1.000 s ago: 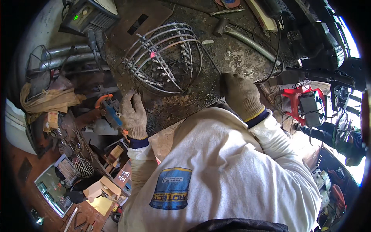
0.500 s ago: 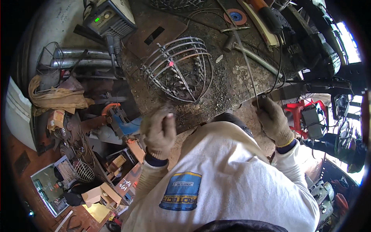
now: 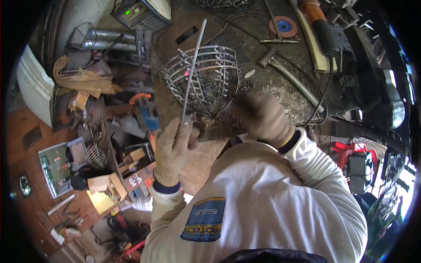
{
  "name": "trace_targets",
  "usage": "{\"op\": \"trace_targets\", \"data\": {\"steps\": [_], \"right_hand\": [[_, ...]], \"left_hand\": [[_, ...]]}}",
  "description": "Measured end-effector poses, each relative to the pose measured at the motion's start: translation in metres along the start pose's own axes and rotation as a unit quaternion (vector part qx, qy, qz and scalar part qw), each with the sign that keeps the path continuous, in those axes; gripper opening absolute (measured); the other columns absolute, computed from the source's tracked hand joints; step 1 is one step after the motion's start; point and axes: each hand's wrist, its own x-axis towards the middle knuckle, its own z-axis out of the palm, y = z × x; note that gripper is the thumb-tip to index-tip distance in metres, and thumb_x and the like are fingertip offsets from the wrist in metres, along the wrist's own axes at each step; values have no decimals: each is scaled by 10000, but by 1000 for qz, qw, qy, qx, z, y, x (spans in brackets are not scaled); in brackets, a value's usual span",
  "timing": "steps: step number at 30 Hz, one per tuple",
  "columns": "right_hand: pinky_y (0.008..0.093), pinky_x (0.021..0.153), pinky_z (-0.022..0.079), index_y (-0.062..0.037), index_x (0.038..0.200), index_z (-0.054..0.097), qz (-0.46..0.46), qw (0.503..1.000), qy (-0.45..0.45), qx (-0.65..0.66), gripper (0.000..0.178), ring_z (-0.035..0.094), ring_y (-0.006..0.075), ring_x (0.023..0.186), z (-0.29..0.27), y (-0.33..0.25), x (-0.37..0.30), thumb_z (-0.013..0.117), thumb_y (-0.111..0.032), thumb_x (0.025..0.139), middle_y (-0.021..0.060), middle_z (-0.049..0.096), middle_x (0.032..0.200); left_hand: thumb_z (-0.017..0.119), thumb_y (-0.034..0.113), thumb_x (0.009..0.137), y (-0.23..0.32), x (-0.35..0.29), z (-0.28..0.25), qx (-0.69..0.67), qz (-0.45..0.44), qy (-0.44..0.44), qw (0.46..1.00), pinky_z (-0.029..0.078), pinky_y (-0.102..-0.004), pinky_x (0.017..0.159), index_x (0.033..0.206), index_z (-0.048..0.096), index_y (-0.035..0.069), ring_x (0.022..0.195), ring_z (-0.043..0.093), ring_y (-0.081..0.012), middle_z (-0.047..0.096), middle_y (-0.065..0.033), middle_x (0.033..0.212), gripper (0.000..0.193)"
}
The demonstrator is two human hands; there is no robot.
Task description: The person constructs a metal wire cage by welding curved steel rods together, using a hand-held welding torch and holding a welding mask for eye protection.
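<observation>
My left hand (image 3: 173,149), in a knitted work glove, is closed on the lower end of a thin grey rod (image 3: 194,65). The rod points up and away, crossing in front of a basket-like cage of metal bars (image 3: 204,79) on the dark worktable. Curved bars cross the cage's far end, and a pink spot marks one part. My right hand (image 3: 265,116), also gloved, hovers over the table's near edge, to the right of the cage. Motion smears its fingers, so their grip and anything in them cannot be made out.
Right of the cage lie a hammer with a metal handle (image 3: 296,83), a grinding disc (image 3: 284,27) and an orange-and-black angle grinder (image 3: 320,28). A machine with a green display (image 3: 142,15) stands at the back left. Grit and a flat plate with a slot (image 3: 197,35) lie on the table.
A rod that was in my right hand no longer shows there; my left hand now holds one upward. My right hand has swung left toward the cage. The whole view has shifted slightly.
</observation>
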Motion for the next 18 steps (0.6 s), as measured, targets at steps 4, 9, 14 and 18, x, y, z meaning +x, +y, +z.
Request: {"op": "trace_targets", "data": {"steps": [4,9,14,18], "right_hand": [[432,799,548,-34,1157,677,53,994,81,-41,283,678,394,896,-10,49,36,658,-170,910,213,697,946],[465,865,537,-86,1176,682,56,994,77,-54,307,662,398,1009,10,88,55,636,-261,927,200,688,1057],[473,834,547,-142,1148,703,114,989,52,-78,291,673,375,972,18,94,60,633,-329,936,170,686,1055],[461,768,556,-160,1116,710,88,989,79,-83,264,684,360,908,18,94,62,641,-338,933,143,694,994]], "left_hand": [[591,136,993,-6,-43,-8,133,46,34,989,562,-288,628,1123,630,7,700,702,-205,721,-104,858,187],[690,38,885,19,-56,-22,470,241,28,848,570,-313,585,1148,668,28,749,712,-240,708,-142,1142,264],[682,122,927,67,-39,-18,254,-65,-6,965,570,-376,607,1258,658,69,760,727,-295,730,-179,1014,336],[642,159,958,77,-34,-29,363,69,-23,929,561,-396,606,1361,604,117,713,709,-328,720,-180,887,406]]}}
